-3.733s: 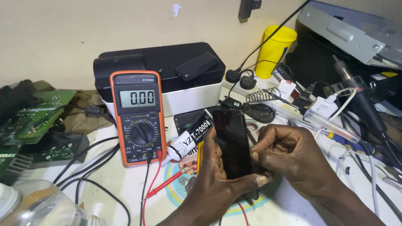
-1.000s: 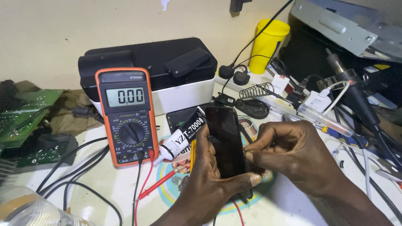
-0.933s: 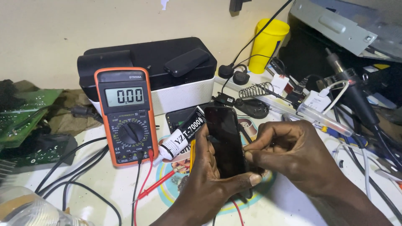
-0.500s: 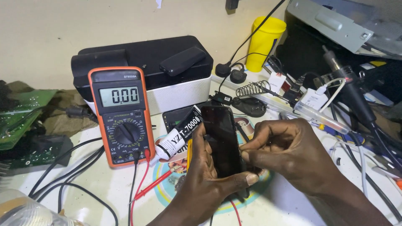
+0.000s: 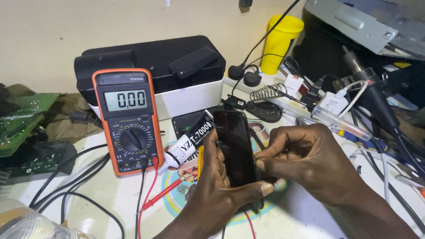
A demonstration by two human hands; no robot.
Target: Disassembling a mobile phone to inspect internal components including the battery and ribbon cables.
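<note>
A black smartphone [image 5: 235, 146] stands on edge, dark screen towards me, above the workbench. My left hand [image 5: 217, 194] cradles it from below and behind, thumb laid across its lower front. My right hand [image 5: 305, 163] pinches at the phone's right edge with curled fingertips; whether it holds a small tool I cannot tell. Just left of the phone lies a black-and-white glue tube [image 5: 190, 140], and a yellow tool [image 5: 200, 159] pokes out beside my left fingers.
An orange-cased multimeter [image 5: 127, 119] leans at left, its red and black leads [image 5: 148, 194] trailing forward. Behind it sits a black-and-white box [image 5: 177, 84]. A yellow cup [image 5: 280, 42], a coil soldering stand [image 5: 265, 99], cables and a hot-air handle [image 5: 376, 95] crowd the right. Green circuit boards [image 5: 22, 124] lie far left.
Both hands stay on the phone in the same grip. The view has drifted slightly, so the bench items sit a little further left and lower than before.
</note>
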